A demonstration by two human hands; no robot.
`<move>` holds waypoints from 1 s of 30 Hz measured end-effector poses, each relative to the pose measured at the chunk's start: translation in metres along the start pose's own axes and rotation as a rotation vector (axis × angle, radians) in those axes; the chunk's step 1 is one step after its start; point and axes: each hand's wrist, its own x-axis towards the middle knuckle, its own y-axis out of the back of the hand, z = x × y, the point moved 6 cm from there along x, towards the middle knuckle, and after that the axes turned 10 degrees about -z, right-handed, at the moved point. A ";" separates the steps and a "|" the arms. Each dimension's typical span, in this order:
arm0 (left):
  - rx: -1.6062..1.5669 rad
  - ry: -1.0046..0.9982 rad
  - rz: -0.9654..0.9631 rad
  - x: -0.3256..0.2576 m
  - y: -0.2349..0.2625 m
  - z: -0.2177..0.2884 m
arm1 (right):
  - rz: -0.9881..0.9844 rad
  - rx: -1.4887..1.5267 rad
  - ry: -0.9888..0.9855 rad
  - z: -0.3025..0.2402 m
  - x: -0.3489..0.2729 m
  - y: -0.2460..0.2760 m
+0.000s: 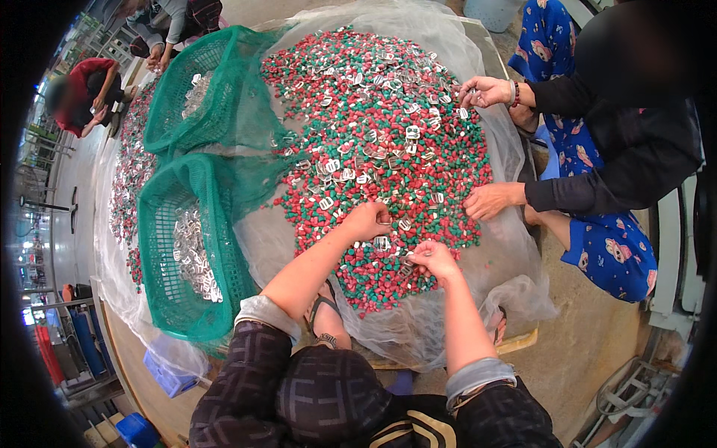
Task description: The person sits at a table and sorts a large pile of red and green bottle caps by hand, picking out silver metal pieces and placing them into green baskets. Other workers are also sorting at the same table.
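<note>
A wide pile of small red and green pebble-like pieces lies before me, mixed with silver metal buckles. My left hand is low over the near part of the pile, its fingers curled inward; whatever they hold is hidden. To its right, my right hand pinches thumb and forefinger together at a small silver buckle. Another loose buckle rests on the pile between my two hands.
Left of the pile stand two green mesh-covered baskets with metal buckles inside. White netting spreads under everything. A co-worker's two hands reach in from the right. Two more people sit beside another pile at far left.
</note>
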 end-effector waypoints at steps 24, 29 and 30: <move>0.093 -0.179 0.183 -0.009 -0.014 -0.005 | 0.077 -1.025 0.112 -0.007 -0.012 -0.017; -0.231 -0.119 0.208 -0.028 -0.003 -0.023 | 0.017 -1.166 0.063 -0.014 -0.009 -0.023; -0.287 -0.132 0.241 -0.032 -0.002 -0.028 | -0.030 -1.195 0.042 -0.014 -0.004 -0.030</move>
